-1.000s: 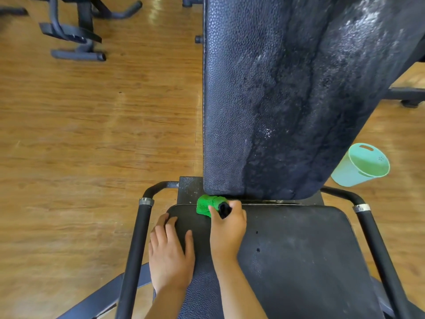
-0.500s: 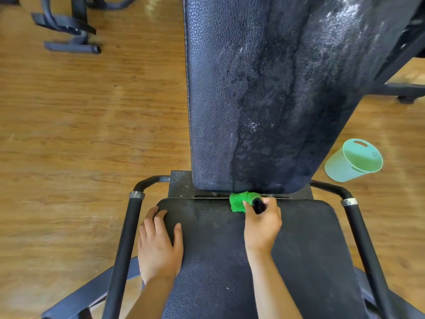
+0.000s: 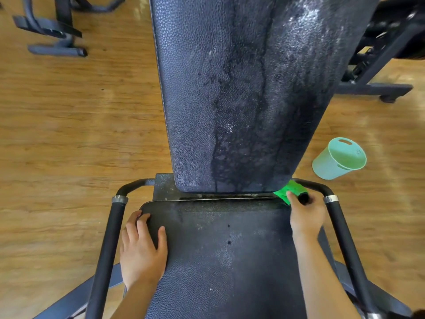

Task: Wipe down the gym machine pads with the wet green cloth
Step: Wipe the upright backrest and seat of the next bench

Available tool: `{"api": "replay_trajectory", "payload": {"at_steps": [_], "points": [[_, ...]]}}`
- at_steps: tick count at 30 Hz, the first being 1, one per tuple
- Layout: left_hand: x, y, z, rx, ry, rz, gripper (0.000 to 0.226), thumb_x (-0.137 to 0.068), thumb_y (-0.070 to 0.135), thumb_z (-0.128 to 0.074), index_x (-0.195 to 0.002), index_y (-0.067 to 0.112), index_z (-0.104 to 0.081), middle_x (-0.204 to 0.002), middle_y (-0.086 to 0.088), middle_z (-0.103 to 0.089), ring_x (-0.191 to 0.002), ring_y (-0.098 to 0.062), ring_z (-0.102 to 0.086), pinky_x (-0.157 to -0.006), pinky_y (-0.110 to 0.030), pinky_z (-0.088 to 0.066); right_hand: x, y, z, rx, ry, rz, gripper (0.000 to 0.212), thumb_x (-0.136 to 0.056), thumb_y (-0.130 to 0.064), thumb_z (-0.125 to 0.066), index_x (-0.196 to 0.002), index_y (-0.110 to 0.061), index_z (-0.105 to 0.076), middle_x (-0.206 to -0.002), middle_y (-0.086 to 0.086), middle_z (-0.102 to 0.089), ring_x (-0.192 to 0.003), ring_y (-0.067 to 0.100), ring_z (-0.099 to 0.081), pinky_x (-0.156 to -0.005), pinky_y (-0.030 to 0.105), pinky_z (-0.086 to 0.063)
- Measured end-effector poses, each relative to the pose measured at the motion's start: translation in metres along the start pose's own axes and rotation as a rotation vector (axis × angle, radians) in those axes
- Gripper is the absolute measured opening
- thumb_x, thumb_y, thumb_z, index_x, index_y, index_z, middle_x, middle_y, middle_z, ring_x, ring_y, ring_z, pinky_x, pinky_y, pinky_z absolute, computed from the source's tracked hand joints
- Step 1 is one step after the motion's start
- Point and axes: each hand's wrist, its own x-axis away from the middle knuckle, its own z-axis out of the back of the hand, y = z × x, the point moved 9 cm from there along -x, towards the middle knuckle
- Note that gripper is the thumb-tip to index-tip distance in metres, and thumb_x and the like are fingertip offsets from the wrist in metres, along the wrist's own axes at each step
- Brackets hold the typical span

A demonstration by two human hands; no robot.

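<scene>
The back pad point(image 3: 241, 88) is covered in black pebbled leatherette, glistening where wetted; the seat pad point(image 3: 230, 261) is finished likewise, but duller. The green cloth point(image 3: 288, 188) is seen as soft fabric. The side bars point(image 3: 108, 238) are sheathed matt black and ringed with shiny metal collars point(image 3: 119, 199). The floor point(image 3: 69, 139) is laid in glossy wood; the bucket point(image 3: 331, 164) is moulded in smooth plastic.

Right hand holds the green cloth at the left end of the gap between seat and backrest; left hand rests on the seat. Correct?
No. Head view: the right hand holds the green cloth at the right end of the gap. The rest holds.
</scene>
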Motion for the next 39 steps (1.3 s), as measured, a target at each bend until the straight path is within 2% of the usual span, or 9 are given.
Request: {"api": "replay_trajectory", "payload": {"at_steps": [3,7,15,18,21,26,30,34,39], "points": [[0.0,-0.001,-0.002,-0.009,0.003,0.002,0.042,-0.088,0.027,-0.062,-0.124,0.009,-0.048,-0.132,-0.011,-0.042,-0.121,-0.034,-0.04,-0.093,-0.053,-0.044,-0.006,-0.006,-0.014,-0.034,-0.192,0.02,0.026,-0.083,-0.004,-0.073,-0.101,-0.015,-0.057,-0.105,0.005,-0.061,-0.096,0.019,-0.057,-0.082,0.026,-0.043],[0.0,-0.001,-0.002,-0.01,0.004,0.01,0.042,-0.088,0.026,-0.062,-0.124,0.01,-0.048,-0.132,-0.012,-0.042,-0.12,-0.035,-0.041,-0.089,-0.053,-0.045,-0.013,0.001,-0.019,0.029,-0.305,0.035,0.023,-0.081,-0.006,-0.075,-0.094,-0.003,-0.057,-0.083,0.002,-0.06,-0.08,0.02,-0.054,-0.066,0.027,-0.04],[0.0,0.002,-0.001,-0.029,0.014,0.009,0.043,-0.086,0.023,-0.064,-0.124,0.007,-0.05,-0.134,-0.013,-0.042,-0.119,-0.037,-0.041,-0.088,-0.053,-0.045,0.012,0.0,-0.017,0.261,-0.248,0.203,0.028,-0.08,-0.017,-0.077,-0.084,-0.006,-0.051,-0.079,0.009,-0.061,-0.074,0.027,-0.054,-0.058,0.031,-0.033],[-0.001,0.001,-0.001,-0.025,0.019,0.015,0.044,-0.086,0.022,-0.065,-0.124,0.007,-0.05,-0.135,-0.013,-0.042,-0.12,-0.038,-0.041,-0.087,-0.053,-0.045,0.029,-0.004,-0.018,0.288,-0.202,0.204,0.03,-0.081,-0.017,-0.076,-0.08,-0.014,-0.046,-0.081,0.012,-0.061,-0.069,0.024,-0.051,-0.052,0.015,-0.029],[0.0,0.003,-0.001,-0.037,0.019,0.009,0.045,-0.086,0.022,-0.065,-0.124,0.006,-0.05,-0.134,-0.014,-0.043,-0.118,-0.039,-0.042,-0.088,-0.053,-0.045,0.056,-0.012,-0.031,0.261,-0.253,0.226,0.028,-0.079,-0.014,-0.077,-0.081,-0.016,-0.049,-0.084,0.011,-0.061,-0.064,0.013,-0.051,-0.052,0.009,-0.032],[0.0,0.004,0.0,-0.037,0.009,0.003,0.043,-0.086,0.023,-0.065,-0.123,0.006,-0.05,-0.131,-0.014,-0.044,-0.115,-0.039,-0.044,-0.088,-0.052,-0.044,0.132,-0.039,-0.095,0.156,-0.607,0.325,0.029,-0.076,-0.012,-0.077,-0.081,-0.024,-0.051,-0.086,0.005,-0.056,-0.071,0.012,-0.055,-0.06,0.012,-0.038],[0.0,0.002,-0.002,-0.021,-0.058,-0.034,0.045,-0.088,0.024,-0.064,-0.126,0.004,-0.049,-0.135,-0.015,-0.043,-0.119,-0.04,-0.044,-0.095,-0.053,-0.042,0.146,-0.049,-0.08,0.031,-0.538,0.233,0.025,-0.077,-0.019,-0.076,-0.085,-0.03,-0.054,-0.089,0.001,-0.056,-0.079,0.013,-0.057,-0.067,0.022,-0.045],[0.0,0.014,0.012,-0.083,-0.158,-0.049,0.052,-0.094,0.033,-0.054,-0.138,0.008,-0.042,-0.146,-0.009,-0.037,-0.134,-0.032,-0.033,-0.11,-0.047,-0.029,0.134,-0.064,-0.035,-0.046,-0.487,0.177,0.021,-0.081,-0.012,-0.071,-0.088,-0.025,-0.055,-0.084,-0.003,-0.062,-0.078,0.012,-0.059,-0.064,0.013,-0.045],[-0.013,0.09,0.066,-0.069,-0.157,-0.201,0.048,-0.097,0.032,-0.047,-0.138,0.009,-0.04,-0.146,-0.007,-0.036,-0.136,-0.028,-0.03,-0.11,-0.041,-0.029,0.122,-0.115,0.003,-0.166,-0.541,0.21,0.03,-0.086,-0.003,-0.063,-0.093,-0.03,-0.052,-0.088,-0.012,-0.059,-0.081,0.001,-0.057,-0.068,0.008,-0.044]]}}
